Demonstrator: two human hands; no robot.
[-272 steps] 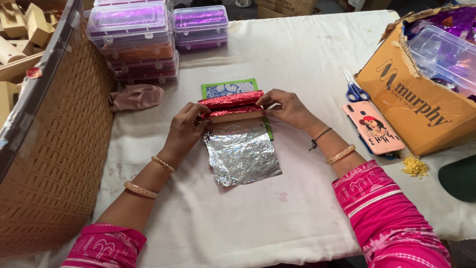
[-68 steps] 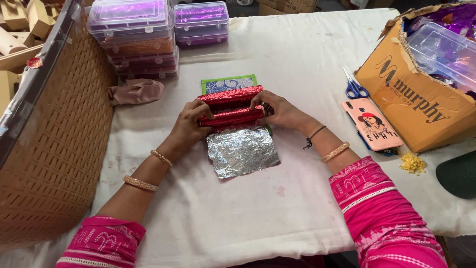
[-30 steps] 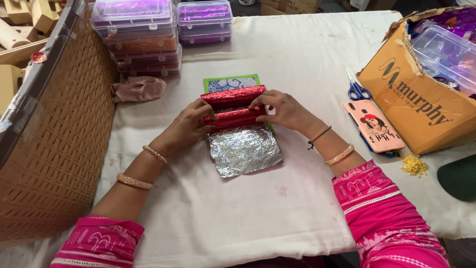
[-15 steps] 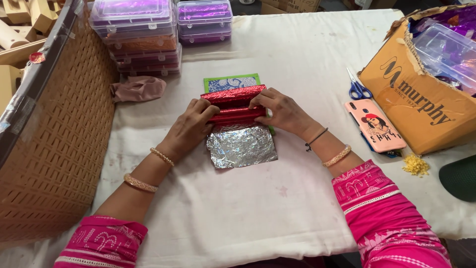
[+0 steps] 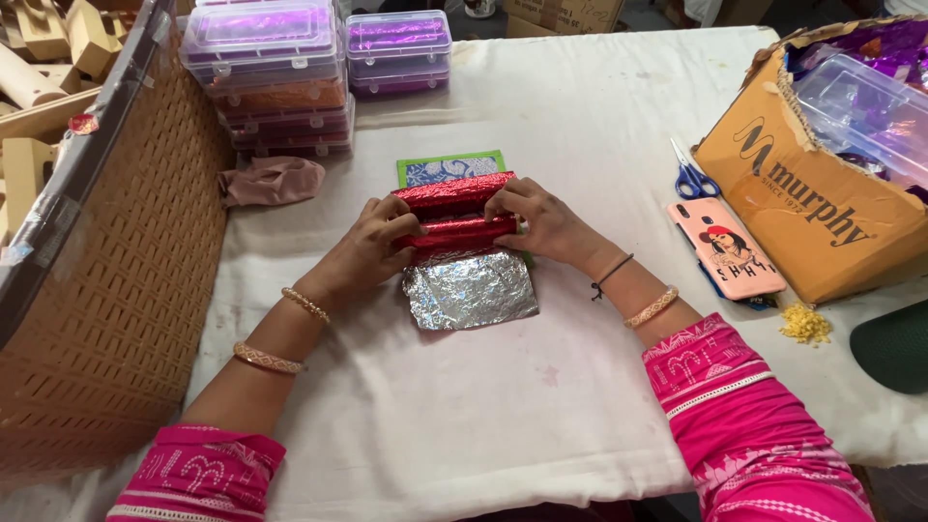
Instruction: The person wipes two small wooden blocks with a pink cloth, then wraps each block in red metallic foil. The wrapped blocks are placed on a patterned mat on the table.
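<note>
Foil sheet (image 5: 471, 290) shortened since earlier; red roll (image 5: 462, 229) pinched by left hand (image 5: 372, 246), right hand (image 5: 541, 220). Even pressure, straight edge advised.

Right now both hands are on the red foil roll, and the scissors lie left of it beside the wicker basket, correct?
Not quite. Both the left hand and right hand are on the red foil roll, but the head view shows the scissors on its right, beside the cardboard box.

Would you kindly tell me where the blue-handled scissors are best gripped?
Probably by the blue handle loops of the blue-handled scissors, coming from the near side: they lie flat on the white tablecloth with handles toward the person, blades pointing away, and the cardboard box crowds the right.
</note>
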